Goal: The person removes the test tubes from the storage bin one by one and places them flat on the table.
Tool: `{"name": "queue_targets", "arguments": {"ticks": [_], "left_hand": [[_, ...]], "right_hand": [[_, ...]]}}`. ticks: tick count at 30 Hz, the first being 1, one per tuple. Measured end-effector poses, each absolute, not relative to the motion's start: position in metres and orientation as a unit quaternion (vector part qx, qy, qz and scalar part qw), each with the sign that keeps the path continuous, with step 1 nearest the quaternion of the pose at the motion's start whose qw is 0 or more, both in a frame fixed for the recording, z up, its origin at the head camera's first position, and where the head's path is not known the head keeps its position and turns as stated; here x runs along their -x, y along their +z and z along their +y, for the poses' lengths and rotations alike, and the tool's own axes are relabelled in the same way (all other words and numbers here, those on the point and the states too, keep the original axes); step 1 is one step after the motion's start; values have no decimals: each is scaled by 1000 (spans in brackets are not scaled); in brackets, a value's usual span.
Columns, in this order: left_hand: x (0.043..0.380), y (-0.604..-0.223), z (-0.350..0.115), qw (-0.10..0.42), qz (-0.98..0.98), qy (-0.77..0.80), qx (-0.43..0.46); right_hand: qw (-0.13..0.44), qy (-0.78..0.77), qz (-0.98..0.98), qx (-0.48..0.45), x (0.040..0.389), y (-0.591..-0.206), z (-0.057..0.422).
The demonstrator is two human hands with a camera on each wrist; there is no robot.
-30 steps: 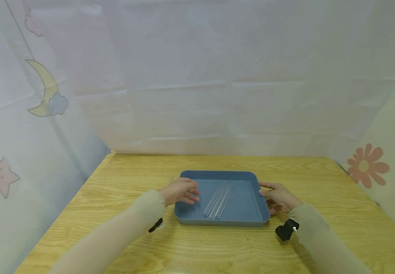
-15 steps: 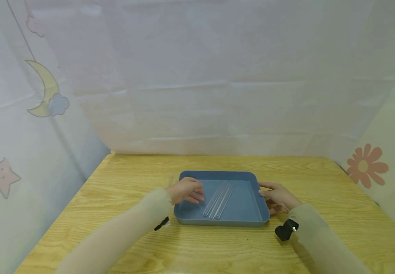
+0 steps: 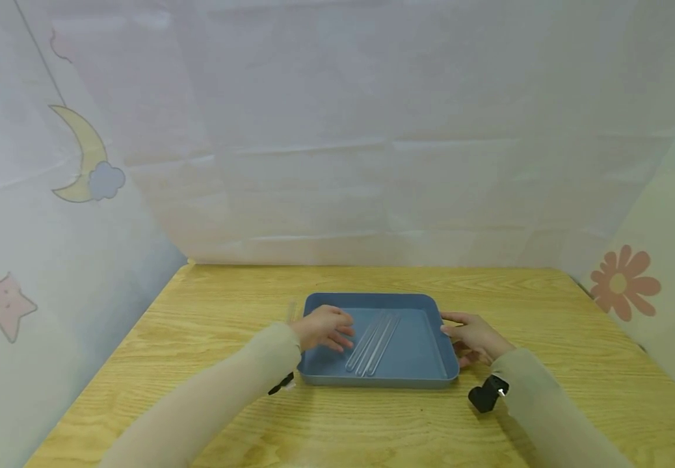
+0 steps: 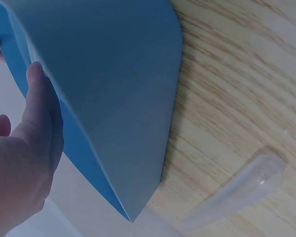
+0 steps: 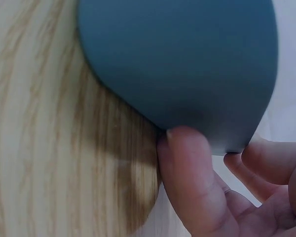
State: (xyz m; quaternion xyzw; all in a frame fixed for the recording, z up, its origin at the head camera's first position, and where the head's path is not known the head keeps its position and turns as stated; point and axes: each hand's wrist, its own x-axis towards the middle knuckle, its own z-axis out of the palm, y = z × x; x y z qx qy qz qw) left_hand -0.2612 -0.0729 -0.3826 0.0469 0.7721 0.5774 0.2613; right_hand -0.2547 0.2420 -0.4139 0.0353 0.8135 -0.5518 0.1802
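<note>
A shallow blue tray (image 3: 425,354) sits on the wooden table. Several clear round-ended tubes (image 3: 374,344), like test tubes, lie slanted side by side inside it. Over the tray's left part is my left hand (image 3: 327,327), fingers loosely extended, holding nothing, just left of the tubes. In the left wrist view its fingers (image 4: 42,108) reach past the tray's rim. My right hand (image 3: 478,338) holds the tray's right side. The right wrist view has one finger (image 5: 190,168) against the low outer wall and others up at the rim.
Another clear tube (image 4: 246,185) lies on the table (image 3: 226,299) just outside the tray's left side, faint in the head view. A pale printed cloth (image 3: 337,162) hangs behind the table and along both sides.
My left hand has moved a little to the right over the tray, closer to the tubes. The right hand stays at the tray's right side.
</note>
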Motion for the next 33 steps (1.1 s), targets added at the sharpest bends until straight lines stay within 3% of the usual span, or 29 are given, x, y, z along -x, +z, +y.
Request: {"name": "queue_targets", "arguments": {"ticks": [33], "left_hand": [[267,-389,-45,238,823,514,-40]], "right_hand": [[181,-551,814,-35,255,-416,242]]}}
